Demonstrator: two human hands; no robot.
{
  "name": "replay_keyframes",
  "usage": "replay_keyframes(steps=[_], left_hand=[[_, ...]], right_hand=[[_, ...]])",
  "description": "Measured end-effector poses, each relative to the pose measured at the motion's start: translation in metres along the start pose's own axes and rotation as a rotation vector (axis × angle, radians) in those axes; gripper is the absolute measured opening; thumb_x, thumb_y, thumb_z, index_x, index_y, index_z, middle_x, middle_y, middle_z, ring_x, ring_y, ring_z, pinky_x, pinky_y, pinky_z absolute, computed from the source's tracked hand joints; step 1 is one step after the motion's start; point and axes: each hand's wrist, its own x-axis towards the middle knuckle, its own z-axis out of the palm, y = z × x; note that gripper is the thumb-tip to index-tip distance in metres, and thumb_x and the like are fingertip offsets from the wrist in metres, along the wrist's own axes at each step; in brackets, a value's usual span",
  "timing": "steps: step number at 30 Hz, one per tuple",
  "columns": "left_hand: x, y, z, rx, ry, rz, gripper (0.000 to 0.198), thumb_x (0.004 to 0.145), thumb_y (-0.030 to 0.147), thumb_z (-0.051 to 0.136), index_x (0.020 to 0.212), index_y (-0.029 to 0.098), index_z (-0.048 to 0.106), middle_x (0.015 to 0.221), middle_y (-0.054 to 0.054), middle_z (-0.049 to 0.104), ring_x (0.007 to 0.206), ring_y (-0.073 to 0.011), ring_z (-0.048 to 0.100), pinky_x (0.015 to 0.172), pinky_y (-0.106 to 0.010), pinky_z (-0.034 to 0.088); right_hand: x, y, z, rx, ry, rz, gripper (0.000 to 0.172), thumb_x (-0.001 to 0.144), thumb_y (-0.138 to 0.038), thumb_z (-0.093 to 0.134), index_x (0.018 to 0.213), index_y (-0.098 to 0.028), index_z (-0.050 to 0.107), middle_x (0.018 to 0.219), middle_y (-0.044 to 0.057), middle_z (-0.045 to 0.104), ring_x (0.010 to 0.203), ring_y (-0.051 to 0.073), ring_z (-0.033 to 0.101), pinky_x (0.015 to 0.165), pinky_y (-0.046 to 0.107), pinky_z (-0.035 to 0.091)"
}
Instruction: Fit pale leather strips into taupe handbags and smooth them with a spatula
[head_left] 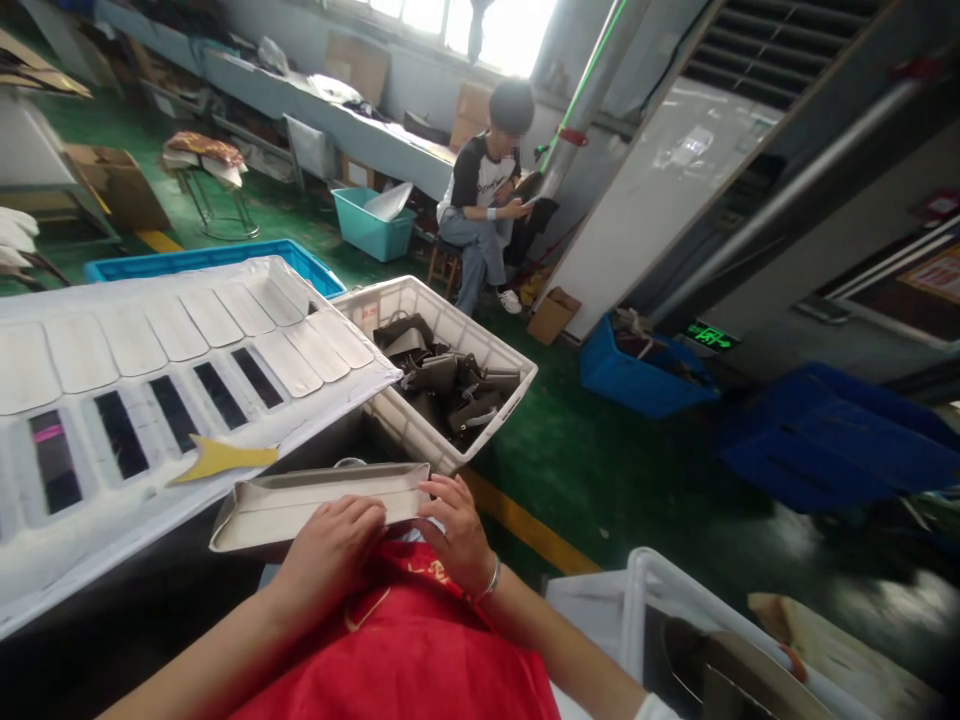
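Note:
Low in front of my red apron lies a long cream-lined piece with raised dark edges (300, 505), like a shallow open trough. My left hand (337, 540) is closed over its near edge, with the fingers pressed onto the lining. At its right end, my right hand (454, 530) grips the corner between thumb and fingers. Just beyond it, a yellow pointed scrap (225, 458) sits at the edge of the white-covered table (172, 470). Rows of pale, round-ended panels (176, 325) and several dark strips (176, 412) lie on that table.
A white crate (495, 430) of dark brown pieces stands beyond my hands, with a blue crate (300, 262) behind the table. At lower right is another white bin (641, 600). Blue tubs (637, 385) stand to the right. A seated person (487, 190) holds a phone.

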Motion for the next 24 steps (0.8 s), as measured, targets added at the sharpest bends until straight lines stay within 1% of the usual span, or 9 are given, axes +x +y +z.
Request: replay_keyframes(steps=[2,5,10,12,15,18,21,24], left_hand=[[0.001,0.001,-0.003,0.013,-0.021,-0.012,0.011,0.087,0.018,0.044,0.087,0.019,0.055,0.097,-0.006,0.061,0.090,-0.0212,0.054,0.076,-0.034,0.041],[0.002,0.001,-0.006,0.036,-0.045,-0.005,0.008,0.084,0.016,0.050,0.086,0.020,0.056,0.100,-0.006,0.061,0.093,-0.0226,0.053,0.076,-0.035,0.040],[0.004,-0.001,-0.005,0.037,-0.069,0.028,0.005,0.085,0.019,0.052,0.086,0.020,0.057,0.105,-0.004,0.061,0.095,-0.0222,0.053,0.077,-0.035,0.039],[0.006,-0.001,-0.004,0.068,-0.076,0.035,0.006,0.085,0.019,0.052,0.087,0.019,0.057,0.106,-0.005,0.061,0.095,-0.0229,0.052,0.077,-0.036,0.038],[0.009,0.001,-0.005,0.126,-0.087,0.035,0.008,0.084,0.018,0.053,0.090,0.019,0.058,0.107,-0.008,0.061,0.096,-0.0245,0.052,0.076,-0.037,0.039],[0.013,0.004,-0.005,0.135,-0.085,0.016,0.009,0.084,0.017,0.051,0.090,0.019,0.058,0.105,-0.007,0.061,0.096,-0.0250,0.052,0.076,-0.037,0.039],[0.016,0.007,-0.006,0.130,-0.079,-0.041,0.011,0.083,0.015,0.050,0.089,0.020,0.058,0.105,-0.007,0.060,0.096,-0.0251,0.051,0.075,-0.037,0.039],[0.020,0.011,-0.008,0.146,-0.084,-0.125,0.012,0.082,0.013,0.049,0.084,0.020,0.059,0.102,-0.007,0.059,0.093,-0.0243,0.051,0.073,-0.036,0.039]], right_hand=[[0.000,0.000,0.003,-0.021,0.026,-0.002,0.012,0.085,-0.027,0.055,0.081,-0.022,0.065,0.117,0.004,0.060,0.119,0.019,0.044,0.107,0.041,0.021],[-0.001,0.000,0.002,-0.083,0.064,-0.037,0.016,0.086,-0.028,0.052,0.081,-0.022,0.066,0.121,0.004,0.057,0.121,0.020,0.042,0.108,0.043,0.019],[-0.005,-0.002,0.003,-0.193,0.136,-0.065,0.014,0.086,-0.025,0.053,0.081,-0.024,0.065,0.119,0.002,0.059,0.118,0.019,0.045,0.109,0.044,0.019],[-0.005,-0.003,0.006,-0.207,0.135,-0.071,0.014,0.086,-0.021,0.051,0.083,-0.024,0.064,0.118,0.002,0.060,0.118,0.018,0.045,0.110,0.044,0.018],[-0.006,-0.005,0.010,-0.192,0.095,-0.060,0.015,0.086,-0.017,0.050,0.087,-0.024,0.063,0.119,0.001,0.060,0.121,0.018,0.043,0.112,0.043,0.015],[-0.004,-0.008,0.011,-0.201,0.082,-0.044,0.015,0.085,-0.017,0.049,0.085,-0.024,0.062,0.120,0.001,0.059,0.122,0.018,0.042,0.112,0.043,0.014],[0.000,-0.012,0.011,-0.213,0.099,0.016,0.014,0.085,-0.019,0.049,0.077,-0.022,0.061,0.122,0.004,0.057,0.121,0.021,0.041,0.110,0.046,0.016],[0.004,-0.015,0.012,-0.161,0.094,0.145,0.009,0.083,-0.021,0.051,0.078,-0.020,0.060,0.126,0.008,0.050,0.120,0.024,0.041,0.106,0.047,0.022]])
